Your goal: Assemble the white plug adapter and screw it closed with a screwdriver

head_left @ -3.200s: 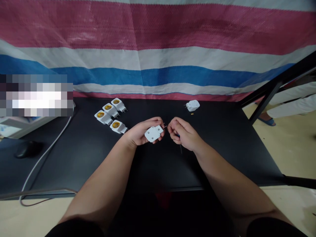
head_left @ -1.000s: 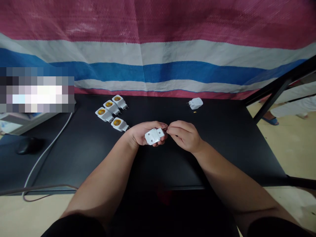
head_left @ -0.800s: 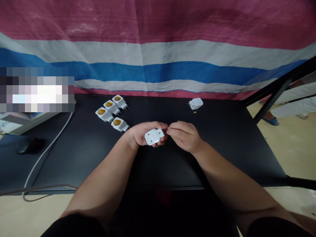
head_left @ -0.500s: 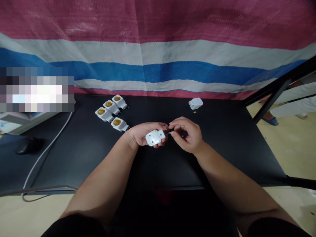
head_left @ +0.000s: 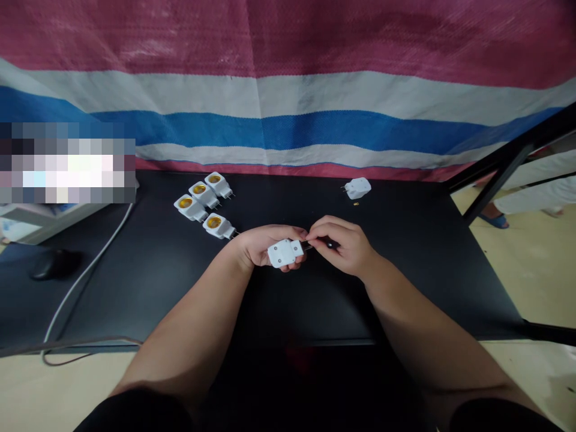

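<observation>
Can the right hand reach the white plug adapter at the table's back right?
Probably: nothing visible blocks the right hand from the plug adapter, though its grip holds a dark tool.

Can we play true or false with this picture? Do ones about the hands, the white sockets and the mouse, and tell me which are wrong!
1. The left hand holds a white plug-in lamp socket. True.
2. The right hand is empty. False: a dark object shows in its grip, too hidden to name.
3. Four sockets with gold-coloured insides lie on the left of the black table. True.
4. The black mouse is right of both hands. False: it is on the left.
5. A small gold-coloured piece lies on the table near the far-right socket. True.
</observation>
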Demonstrator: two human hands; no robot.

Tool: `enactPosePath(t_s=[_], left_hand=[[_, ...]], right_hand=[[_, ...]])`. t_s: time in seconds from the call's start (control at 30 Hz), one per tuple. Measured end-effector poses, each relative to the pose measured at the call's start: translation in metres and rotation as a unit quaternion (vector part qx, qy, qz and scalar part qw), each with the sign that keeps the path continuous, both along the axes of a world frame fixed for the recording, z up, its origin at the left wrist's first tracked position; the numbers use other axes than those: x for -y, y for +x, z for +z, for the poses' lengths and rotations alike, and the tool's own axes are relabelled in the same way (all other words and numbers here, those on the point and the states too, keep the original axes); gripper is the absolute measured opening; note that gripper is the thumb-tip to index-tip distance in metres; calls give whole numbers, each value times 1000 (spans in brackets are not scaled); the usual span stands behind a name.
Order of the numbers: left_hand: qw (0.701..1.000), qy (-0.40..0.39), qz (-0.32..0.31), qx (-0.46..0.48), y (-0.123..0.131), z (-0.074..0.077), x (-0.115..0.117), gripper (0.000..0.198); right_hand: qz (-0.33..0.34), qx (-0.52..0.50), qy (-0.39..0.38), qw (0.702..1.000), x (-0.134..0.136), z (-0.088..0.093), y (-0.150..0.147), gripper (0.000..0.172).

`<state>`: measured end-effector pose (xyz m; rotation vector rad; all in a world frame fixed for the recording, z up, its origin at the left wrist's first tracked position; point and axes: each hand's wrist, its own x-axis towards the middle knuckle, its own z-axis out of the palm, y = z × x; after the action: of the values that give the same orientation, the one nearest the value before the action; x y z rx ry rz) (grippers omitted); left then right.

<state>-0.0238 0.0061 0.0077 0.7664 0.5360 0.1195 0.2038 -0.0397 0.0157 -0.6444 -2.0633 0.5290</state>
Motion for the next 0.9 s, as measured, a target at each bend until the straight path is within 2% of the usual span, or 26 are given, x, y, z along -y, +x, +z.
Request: enactPosePath(t_s=[0.3,0.53,0.73,0.9], left_hand=[[1000,1,2,20,0,2,1,38],[1000,18,20,3,-1,3,1,38],[1000,12,23,-4,-2,2,1,41],[999,21,24,11,-1,8,3,38]], right_hand=[[-11,15,29,999,0,-4,-2,23],[-21,-16,-20,999,1,-3,-3,17],[-13,3,-4,1000,-2,-7,-2,18],[-17,-17,-28,999,0,-5,-6,17]])
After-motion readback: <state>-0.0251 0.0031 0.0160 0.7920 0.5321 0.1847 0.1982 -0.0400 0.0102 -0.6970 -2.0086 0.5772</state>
